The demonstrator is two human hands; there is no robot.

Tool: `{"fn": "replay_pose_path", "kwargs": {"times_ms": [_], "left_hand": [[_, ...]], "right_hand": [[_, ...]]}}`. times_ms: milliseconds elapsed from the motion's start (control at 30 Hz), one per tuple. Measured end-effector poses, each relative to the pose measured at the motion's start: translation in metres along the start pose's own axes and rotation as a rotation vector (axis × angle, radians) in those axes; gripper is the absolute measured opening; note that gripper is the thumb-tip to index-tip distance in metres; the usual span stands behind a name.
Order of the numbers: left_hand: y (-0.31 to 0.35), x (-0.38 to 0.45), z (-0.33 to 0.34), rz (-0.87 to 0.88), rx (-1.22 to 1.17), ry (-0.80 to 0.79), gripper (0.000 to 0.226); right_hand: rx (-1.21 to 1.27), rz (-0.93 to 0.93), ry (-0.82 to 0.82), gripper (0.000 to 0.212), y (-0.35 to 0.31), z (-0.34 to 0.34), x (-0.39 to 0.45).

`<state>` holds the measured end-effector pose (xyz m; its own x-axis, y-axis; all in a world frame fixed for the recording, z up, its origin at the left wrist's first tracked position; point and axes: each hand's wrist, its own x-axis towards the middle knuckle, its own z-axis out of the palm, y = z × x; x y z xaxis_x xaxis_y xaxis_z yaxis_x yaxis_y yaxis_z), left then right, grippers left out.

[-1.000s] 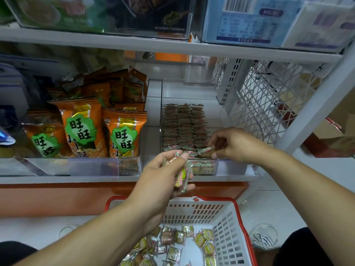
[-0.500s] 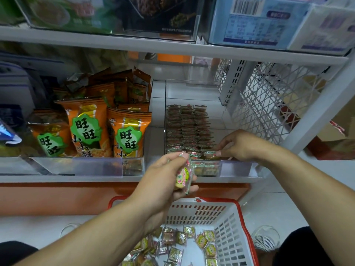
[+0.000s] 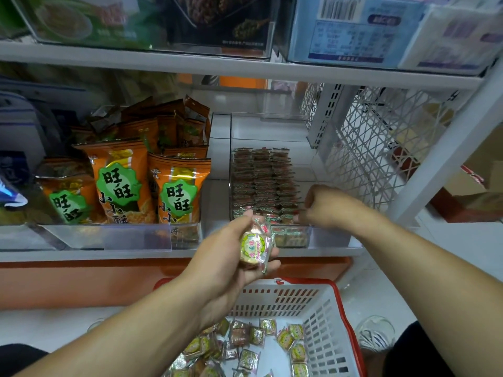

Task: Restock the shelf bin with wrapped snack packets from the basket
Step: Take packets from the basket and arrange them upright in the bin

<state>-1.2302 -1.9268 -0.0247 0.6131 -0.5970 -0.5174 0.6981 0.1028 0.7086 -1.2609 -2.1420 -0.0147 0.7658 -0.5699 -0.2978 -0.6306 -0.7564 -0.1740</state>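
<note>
A clear shelf bin (image 3: 324, 236) on the lower shelf holds neat rows of small wrapped snack packets (image 3: 261, 180). My right hand (image 3: 329, 205) reaches into the bin's front right part, its curled fingertips down at the front row; the hand hides whether it holds a packet. My left hand (image 3: 228, 259) hovers in front of the bin and grips a small stack of snack packets (image 3: 254, 247) with green and yellow labels. Below stands a white basket with a red rim (image 3: 324, 319), and several loose packets (image 3: 245, 349) lie in it.
Orange snack bags (image 3: 122, 183) fill the bin to the left behind a clear front lip. A white wire mesh panel (image 3: 373, 148) and a shelf post (image 3: 446, 153) stand to the right. The upper shelf (image 3: 217, 68) carries boxes. A shoe (image 3: 377, 333) is beside the basket.
My right hand has set its packet down at the front row and shifted slightly right. My left hand rose a little and turned the stack's label toward me.
</note>
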Motion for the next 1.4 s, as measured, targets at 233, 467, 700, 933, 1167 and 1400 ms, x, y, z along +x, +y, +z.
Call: {"fn": "replay_pose_path", "kwargs": {"times_ms": [233, 467, 700, 933, 1167, 1400], "left_hand": [[0.002, -0.006, -0.005, 0.149, 0.026, -0.052, 0.042], [0.009, -0.010, 0.002, 0.112, -0.130, -0.165, 0.036], [0.011, -0.008, 0.000, 0.182, -0.053, -0.163, 0.036], [0.005, -0.003, -0.001, 0.333, 0.072, -0.162, 0.048], [0.007, -0.002, 0.000, 0.220, 0.013, -0.197, 0.048], [0.009, -0.002, 0.000, 0.127, -0.078, -0.081, 0.028]], "right_hand": [[0.620, -0.456, 0.144, 0.062, -0.042, 0.006, -0.092], [0.935, -0.362, -0.030, 0.035, -0.032, 0.004, -0.084], [1.268, -0.238, -0.071, 0.027, -0.014, -0.017, -0.083], [1.169, -0.298, -0.176, 0.042, -0.005, -0.006, -0.086], [1.130, -0.398, -0.111, 0.045, -0.006, -0.001, -0.090], [0.670, -0.670, 0.231, 0.038, -0.003, 0.001, -0.097]]}}
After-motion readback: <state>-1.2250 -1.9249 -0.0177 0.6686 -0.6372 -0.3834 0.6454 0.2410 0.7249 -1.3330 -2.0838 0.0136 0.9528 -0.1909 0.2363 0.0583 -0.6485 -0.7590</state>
